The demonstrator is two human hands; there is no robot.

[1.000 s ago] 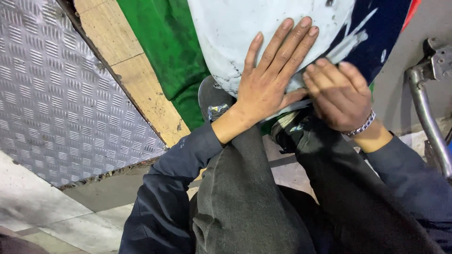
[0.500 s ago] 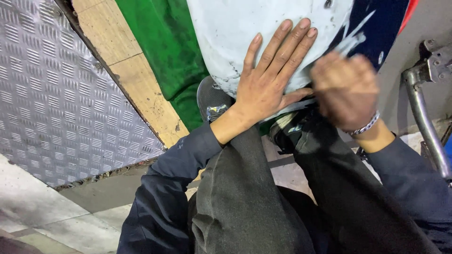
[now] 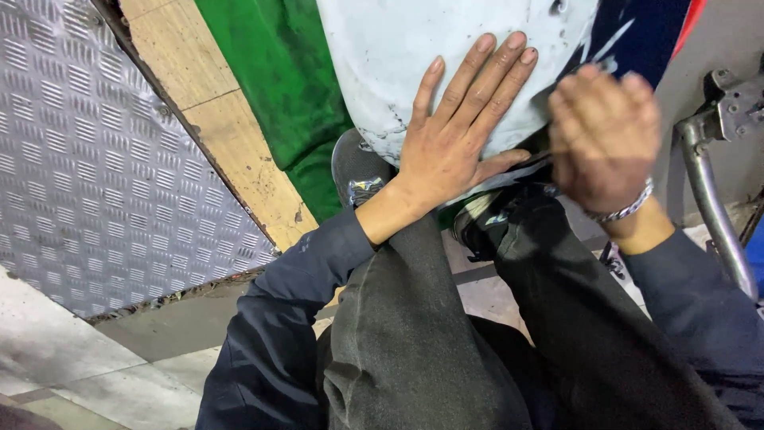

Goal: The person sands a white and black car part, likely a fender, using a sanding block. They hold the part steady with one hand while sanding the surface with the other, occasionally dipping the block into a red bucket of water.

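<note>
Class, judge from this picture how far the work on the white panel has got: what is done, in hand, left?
Done: nothing finished shows. In hand: the left hand lies flat on the scuffed white panel, bracing it, while the blurred right hand works at its edge; whether it holds anything cannot be told. Left: scuffs and dark marks remain on the panel.

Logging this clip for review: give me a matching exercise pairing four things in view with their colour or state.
Things:
1. left hand
2. right hand
3. cloth
4. metal plate

States:
A. green, draped beside the white panel
B. blurred, a chain bracelet at its wrist
C. grey, with a raised tread pattern
D. flat, fingers spread on the white panel

Pairs: 1-D, 2-B, 3-A, 4-C
</note>
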